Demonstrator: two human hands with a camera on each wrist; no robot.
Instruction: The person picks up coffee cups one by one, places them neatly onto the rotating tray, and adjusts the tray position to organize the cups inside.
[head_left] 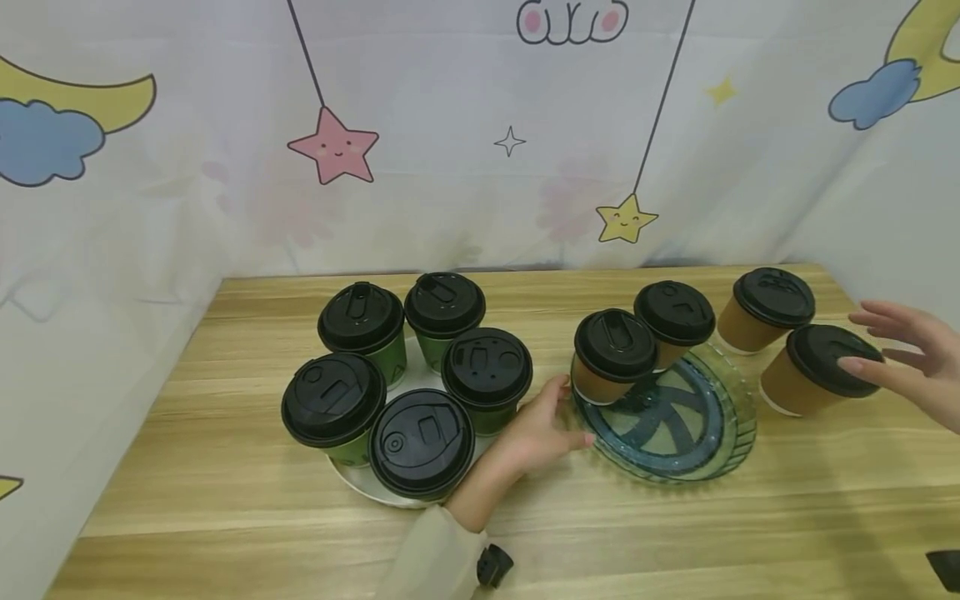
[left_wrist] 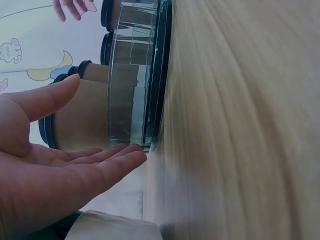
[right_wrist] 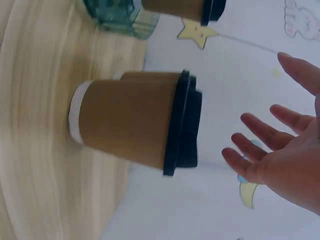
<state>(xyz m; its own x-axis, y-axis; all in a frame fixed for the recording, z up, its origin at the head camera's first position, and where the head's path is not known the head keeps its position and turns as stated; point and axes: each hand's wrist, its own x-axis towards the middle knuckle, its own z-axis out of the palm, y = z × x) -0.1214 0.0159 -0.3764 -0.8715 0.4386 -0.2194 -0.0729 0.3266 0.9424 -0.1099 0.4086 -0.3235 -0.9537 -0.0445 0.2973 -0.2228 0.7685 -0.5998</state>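
My left hand (head_left: 542, 433) is at the left rim of a clear glass dish (head_left: 738, 442), fingers extended and seemingly touching its side. Two brown paper cups with black lids, a front one (head_left: 600, 387) and a rear one (head_left: 673, 312), stand in the dish's left and back part. At the right, my right hand (head_left: 918, 354) hovers with spread fingers beside the lid of another brown cup (head_left: 798, 387). In the right wrist view, a gap shows between that hand (right_wrist: 285, 150) and the brown cup (right_wrist: 127, 120). A further brown cup (head_left: 750, 325) stands behind it on the table.
Left of my left arm, several green cups with black lids, one of them a front cup (head_left: 422, 446), crowd a white plate (head_left: 360, 483). A wooden table (head_left: 225, 433) carries everything, with a patterned cloth (head_left: 450, 167) hanging behind its back edge.
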